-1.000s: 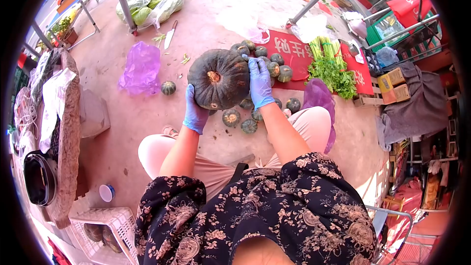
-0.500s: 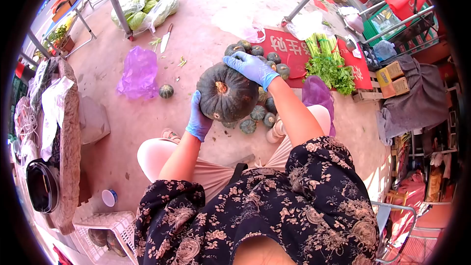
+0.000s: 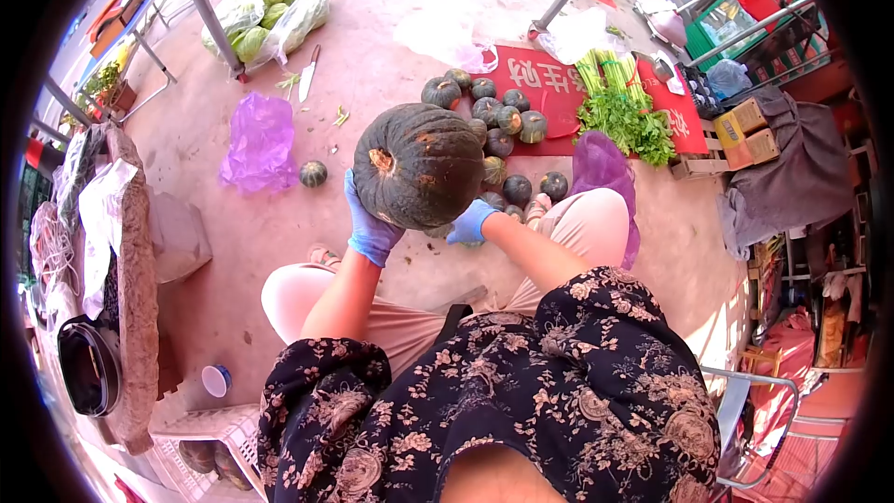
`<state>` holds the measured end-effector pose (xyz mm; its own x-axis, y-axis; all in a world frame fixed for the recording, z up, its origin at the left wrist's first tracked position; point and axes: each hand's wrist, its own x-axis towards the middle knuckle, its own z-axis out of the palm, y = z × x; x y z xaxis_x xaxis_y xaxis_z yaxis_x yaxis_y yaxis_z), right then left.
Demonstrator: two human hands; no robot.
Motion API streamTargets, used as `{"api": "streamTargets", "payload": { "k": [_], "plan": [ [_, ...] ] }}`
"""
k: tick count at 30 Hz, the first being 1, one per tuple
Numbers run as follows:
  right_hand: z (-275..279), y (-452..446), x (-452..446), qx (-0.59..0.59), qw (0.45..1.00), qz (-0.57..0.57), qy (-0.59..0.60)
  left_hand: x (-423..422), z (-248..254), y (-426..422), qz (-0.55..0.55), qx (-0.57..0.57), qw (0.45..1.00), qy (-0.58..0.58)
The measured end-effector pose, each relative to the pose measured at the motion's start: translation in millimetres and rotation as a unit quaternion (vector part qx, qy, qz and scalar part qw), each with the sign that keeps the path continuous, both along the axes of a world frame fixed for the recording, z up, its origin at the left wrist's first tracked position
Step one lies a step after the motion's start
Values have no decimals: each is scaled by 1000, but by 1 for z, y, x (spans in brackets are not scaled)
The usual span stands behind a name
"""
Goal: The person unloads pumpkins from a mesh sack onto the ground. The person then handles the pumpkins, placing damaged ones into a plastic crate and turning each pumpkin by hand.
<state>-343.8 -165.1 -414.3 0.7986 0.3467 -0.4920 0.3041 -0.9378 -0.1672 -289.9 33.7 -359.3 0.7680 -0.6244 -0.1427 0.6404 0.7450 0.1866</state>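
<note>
A large dark green pumpkin (image 3: 424, 168) with a dry tan stem is held up in front of me, tilted so its stem faces left. My left hand (image 3: 372, 231), in a blue glove, grips its lower left side, with some fingers hidden behind it. At the lower right edge of the pumpkin, my gloved right hand (image 3: 473, 222) reaches in beneath it, its fingertips partly covered. Several small dark green pumpkins (image 3: 486, 112) lie in a heap on the floor beyond. One small striped pumpkin (image 3: 314, 173) sits apart on the left.
A purple plastic bag (image 3: 258, 142) and a knife (image 3: 309, 73) lie on the floor, left of centre. Bagged cabbages (image 3: 270, 23) stand farther back. Celery (image 3: 619, 112) rests on a red mat (image 3: 531, 74). A stone-edged table (image 3: 138, 298) is at left, a white crate (image 3: 233, 438) below.
My right hand has moved from the top of the large pumpkin down to its lower right edge. The pumpkin has turned and shifted slightly up and left; more small pumpkins show behind it.
</note>
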Motion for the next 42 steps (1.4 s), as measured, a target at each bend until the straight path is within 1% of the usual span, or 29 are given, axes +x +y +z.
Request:
{"api": "streamTargets", "payload": {
  "k": [1,2,3,4,5,6,7,8,10,11,14,15,18,19,21,22,23,24,26,27,30,31,34,36,41,42],
  "plan": [
    [25,2,-1,56,993,-90,48,3,4,0,8,-13,1000,-7],
    [38,1,-1,110,973,-175,97,6,7,0,18,-28,999,-13],
    [5,-20,9,291,916,-264,76,8,8,1,36,-23,999,-11],
    [-29,-37,18,459,817,-345,55,9,6,3,40,-13,999,-1],
    [4,-31,18,591,673,-433,104,10,6,6,42,-2,999,6],
    [56,-22,21,695,496,-501,144,13,7,6,42,7,999,9],
    [81,-15,25,763,427,-454,170,11,13,7,34,-2,999,-20],
    [93,-8,30,823,353,-403,190,12,14,5,25,-1,999,-36],
    [91,10,43,842,315,-406,168,15,9,4,9,-2,998,-66],
    [90,15,46,850,295,-406,159,22,-1,3,31,45,997,-62],
    [77,6,49,862,300,-379,149,30,-9,14,24,181,960,-213],
    [78,4,47,858,297,-393,149,26,-1,13,21,153,974,-167],
    [89,4,46,799,358,-449,181,22,14,13,66,239,944,-217],
    [92,6,45,767,426,-462,129,23,13,11,58,257,944,-199],
    [90,12,43,679,587,-436,-64,22,3,7,46,235,956,-169],
    [92,17,45,619,652,-407,-160,24,-3,6,43,224,961,-156],
    [95,21,43,635,638,-403,-165,27,-8,3,53,224,960,-162],
    [96,26,43,578,682,-383,-233,27,-5,2,65,236,956,-164],
    [95,34,36,441,748,-342,-359,22,-2,-1,78,258,949,-162],
    [100,38,32,429,754,-348,-357,20,1,-2,83,260,951,-146],
    [97,41,30,416,755,-339,-378,20,4,-1,90,258,944,-183],
    [96,41,29,417,748,-322,-404,21,2,-2,103,263,943,-175],
    [96,41,31,399,734,-303,-459,19,1,-1,98,248,947,-179],
    [100,33,38,498,677,-304,-449,17,-5,2,78,219,961,-152],
    [112,20,44,451,692,-320,-464,15,-9,4,58,141,985,-82],
    [108,14,48,495,675,-366,-407,13,-6,4,55,126,988,-72]
  ]
}}
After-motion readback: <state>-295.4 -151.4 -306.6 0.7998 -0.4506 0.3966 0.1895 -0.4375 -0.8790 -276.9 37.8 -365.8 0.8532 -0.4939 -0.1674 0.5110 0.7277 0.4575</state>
